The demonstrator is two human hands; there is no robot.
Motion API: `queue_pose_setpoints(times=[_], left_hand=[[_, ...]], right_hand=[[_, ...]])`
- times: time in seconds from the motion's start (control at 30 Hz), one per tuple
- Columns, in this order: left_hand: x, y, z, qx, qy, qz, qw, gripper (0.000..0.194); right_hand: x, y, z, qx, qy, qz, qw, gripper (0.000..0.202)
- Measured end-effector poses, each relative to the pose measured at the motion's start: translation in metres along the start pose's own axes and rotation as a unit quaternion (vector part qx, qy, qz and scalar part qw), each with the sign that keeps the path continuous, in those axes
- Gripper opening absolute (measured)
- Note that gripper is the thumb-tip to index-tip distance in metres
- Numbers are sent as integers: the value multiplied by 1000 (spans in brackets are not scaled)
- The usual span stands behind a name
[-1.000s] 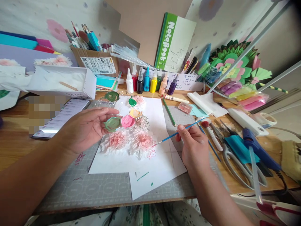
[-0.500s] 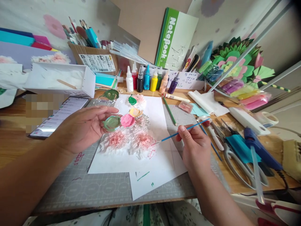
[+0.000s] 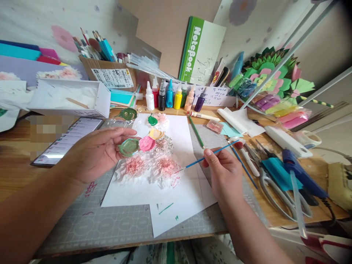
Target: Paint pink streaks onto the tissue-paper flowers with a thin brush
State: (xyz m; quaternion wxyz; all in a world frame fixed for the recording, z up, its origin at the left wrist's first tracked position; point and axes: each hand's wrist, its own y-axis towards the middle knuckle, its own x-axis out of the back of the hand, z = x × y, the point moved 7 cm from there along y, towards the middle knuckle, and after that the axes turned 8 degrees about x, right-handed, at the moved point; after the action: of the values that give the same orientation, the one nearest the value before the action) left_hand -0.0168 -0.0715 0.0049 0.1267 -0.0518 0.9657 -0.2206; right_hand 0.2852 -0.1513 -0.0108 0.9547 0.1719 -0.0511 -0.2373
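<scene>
My left hand [image 3: 95, 154] grips a clear paint palette [image 3: 129, 147] by its near left side, above the paper. Its wells hold green, pink and cream paint. Between the thumb and fingers of my right hand [image 3: 224, 168] is a thin blue paintbrush [image 3: 199, 160]. The brush tip meets the outer right petals of a pink-and-white paper flower [image 3: 166, 169]. Left of it lies a similar flower [image 3: 134, 167]; more flowers sit behind, partly hidden by the palette. All rest on white paper [image 3: 132, 194], which has pink marks beside the right flower.
A grey cutting mat [image 3: 74, 223] lies under the paper. Paint bottles [image 3: 169, 96] line the back. To the right are a green pencil [image 3: 196, 132], scissors [image 3: 271, 194] and a glue gun [image 3: 302, 172]. A phone [image 3: 68, 141] and white box [image 3: 68, 97] stand left.
The view has shifted slightly, so the scene sits a little lower and to the left. The palette and paintbrush stay held; the brush tip remains at the right flower's edge.
</scene>
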Motion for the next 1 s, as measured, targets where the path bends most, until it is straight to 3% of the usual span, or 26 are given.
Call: queue_pose_setpoints(times=[0.27,0.47,0.6,0.7,0.93,1.0], left_hand=[[2,5,4,7,-24,27,999,14],[-7,-7,16,37,-27,74,996,12],[-9,-8,22,43,-17,90,995,20],[-9,-9,25,47,-27,98,994,20],[-10,-10,24,51,-52,97,993,20],[-7,-8,21,42,-64,81,994,17]], right_hand=[[1,-2,-5,-17,0,2,1000,31],[25,-3,-17,-57,133,-123,982,28],[23,-3,-26,-113,201,-98,968,40],[23,-7,-29,-143,194,-74,968,39],[12,-8,-27,-133,171,-8,976,37],[12,-5,-29,-142,191,-22,971,38]])
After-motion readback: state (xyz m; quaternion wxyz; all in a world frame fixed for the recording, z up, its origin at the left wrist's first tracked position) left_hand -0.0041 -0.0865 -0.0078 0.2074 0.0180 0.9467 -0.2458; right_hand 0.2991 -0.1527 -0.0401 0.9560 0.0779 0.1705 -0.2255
